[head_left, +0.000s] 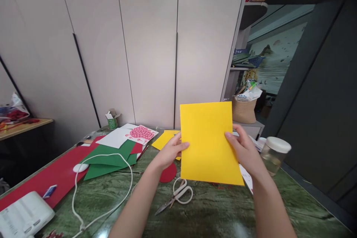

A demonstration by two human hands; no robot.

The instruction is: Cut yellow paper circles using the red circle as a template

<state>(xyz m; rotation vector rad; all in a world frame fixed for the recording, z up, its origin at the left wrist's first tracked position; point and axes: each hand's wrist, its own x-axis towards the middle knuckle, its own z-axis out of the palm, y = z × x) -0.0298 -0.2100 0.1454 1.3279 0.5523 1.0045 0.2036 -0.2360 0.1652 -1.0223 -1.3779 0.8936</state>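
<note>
Yellow sheet held up between my two hands, above the table.
My left hand pinches its left edge and my right hand its right edge. Its long axis stands upright, and the scissors lie beneath.

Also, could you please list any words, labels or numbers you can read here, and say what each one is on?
No text here is legible.
Small green box: print too small to read.
White device: rows of grey print, blurred.
Blue sign, upper right: characters too small.
Yellow sheet, held by left hand and right hand: blank on the visible side.
</note>
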